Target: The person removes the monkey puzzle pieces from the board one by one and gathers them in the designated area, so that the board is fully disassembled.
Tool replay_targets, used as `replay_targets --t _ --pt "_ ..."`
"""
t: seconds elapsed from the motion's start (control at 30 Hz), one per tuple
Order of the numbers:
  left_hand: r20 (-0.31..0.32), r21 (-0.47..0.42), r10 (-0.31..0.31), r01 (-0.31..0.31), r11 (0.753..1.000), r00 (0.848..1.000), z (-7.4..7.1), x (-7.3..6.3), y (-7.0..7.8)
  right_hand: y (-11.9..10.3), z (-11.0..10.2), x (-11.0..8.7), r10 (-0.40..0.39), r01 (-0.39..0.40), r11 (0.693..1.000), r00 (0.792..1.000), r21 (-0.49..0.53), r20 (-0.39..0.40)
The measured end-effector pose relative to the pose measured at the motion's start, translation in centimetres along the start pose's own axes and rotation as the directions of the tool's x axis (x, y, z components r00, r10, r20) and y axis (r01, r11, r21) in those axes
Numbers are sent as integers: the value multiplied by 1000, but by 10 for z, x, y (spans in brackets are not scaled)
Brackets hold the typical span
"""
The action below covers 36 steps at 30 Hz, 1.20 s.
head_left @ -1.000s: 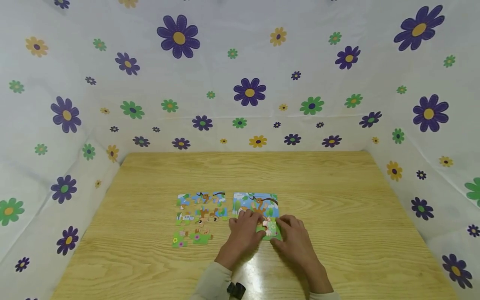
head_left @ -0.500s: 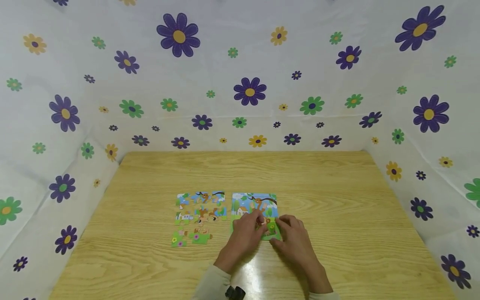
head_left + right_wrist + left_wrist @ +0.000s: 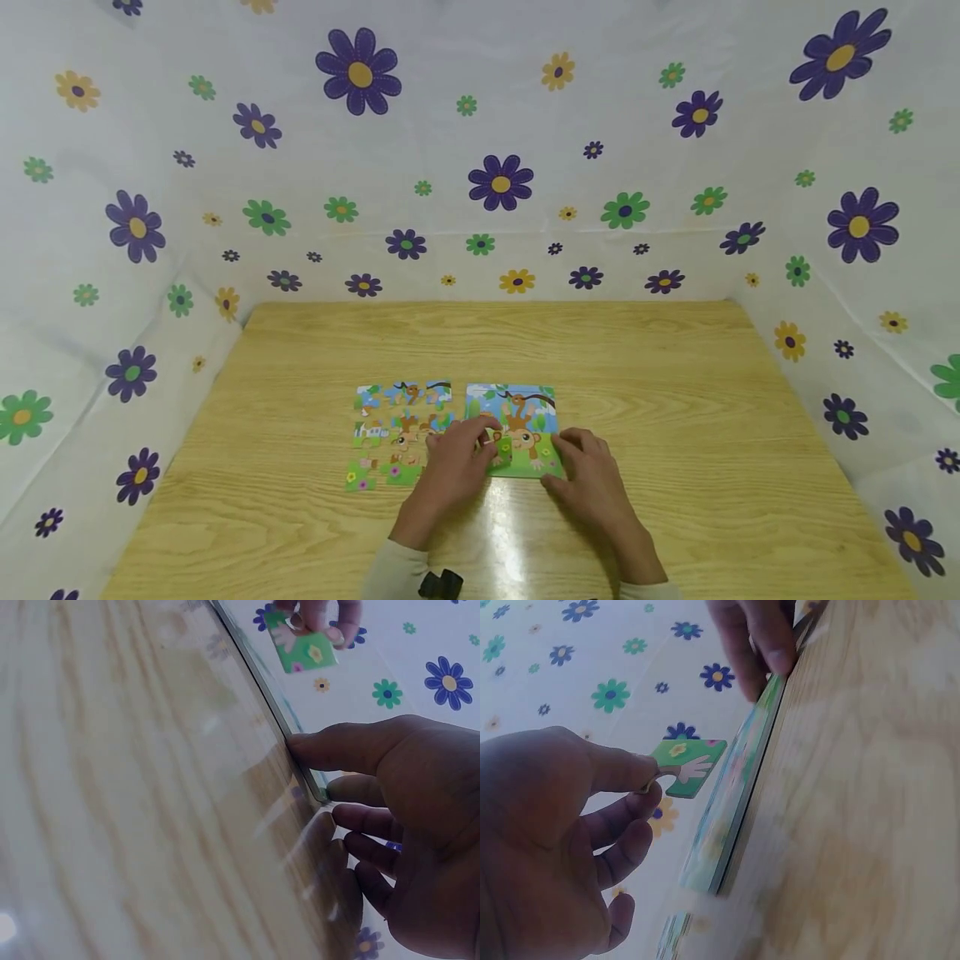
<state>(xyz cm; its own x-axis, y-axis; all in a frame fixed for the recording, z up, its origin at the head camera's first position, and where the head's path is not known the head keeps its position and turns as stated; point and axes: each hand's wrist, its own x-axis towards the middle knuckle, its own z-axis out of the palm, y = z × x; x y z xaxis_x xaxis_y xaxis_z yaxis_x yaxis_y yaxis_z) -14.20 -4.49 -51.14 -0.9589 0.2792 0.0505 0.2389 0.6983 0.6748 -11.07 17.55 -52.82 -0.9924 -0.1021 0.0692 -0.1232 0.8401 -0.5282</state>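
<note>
Between thumb and forefinger, my left hand (image 3: 450,467) pinches a green jigsaw piece (image 3: 694,769) printed with a pale paw and a yellow flower. In the head view that hand hovers over the lower left of the picture puzzle board (image 3: 536,408), which shows a monkey under a branch. In the left wrist view the piece is tilted and apart from the board. My right hand (image 3: 596,479) holds the board's near right corner, thumb on the near edge and forefinger at the side. The left hand hides part of the board.
Left of the board, several loose jigsaw pieces (image 3: 369,435) lie in rough rows on the wooden table (image 3: 300,533). My left hand partly covers the rightmost ones. A white flower-print cloth (image 3: 420,142) walls the table at the back and both sides.
My left hand has lifted the jigsaw piece from the board's lower right and carried it left, uncovering the printed monkey face there. The right hand has stayed at the corner.
</note>
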Motion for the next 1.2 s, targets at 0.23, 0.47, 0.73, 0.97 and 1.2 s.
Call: replay_targets --t 0.23,0.47,0.73,0.97,1.2 --pt "6 -4 -70 70 998 998 -20 -10 -24 1 2 -1 -3 3 1000 1000 -11 -2" --pt "-2 10 -110 110 994 994 -30 -17 -42 2 2 0 -4 4 1000 1000 -17 1" --pt "-14 41 -141 141 989 990 -36 -22 -54 2 3 0 7 -6 1000 1000 -6 6" --pt "-52 135 -146 152 979 988 -36 -23 -55 2 3 0 16 -16 1000 1000 0 13" --pt "-69 205 -133 144 968 989 -31 -25 -53 3 4 0 7 -7 1000 1000 -6 0"
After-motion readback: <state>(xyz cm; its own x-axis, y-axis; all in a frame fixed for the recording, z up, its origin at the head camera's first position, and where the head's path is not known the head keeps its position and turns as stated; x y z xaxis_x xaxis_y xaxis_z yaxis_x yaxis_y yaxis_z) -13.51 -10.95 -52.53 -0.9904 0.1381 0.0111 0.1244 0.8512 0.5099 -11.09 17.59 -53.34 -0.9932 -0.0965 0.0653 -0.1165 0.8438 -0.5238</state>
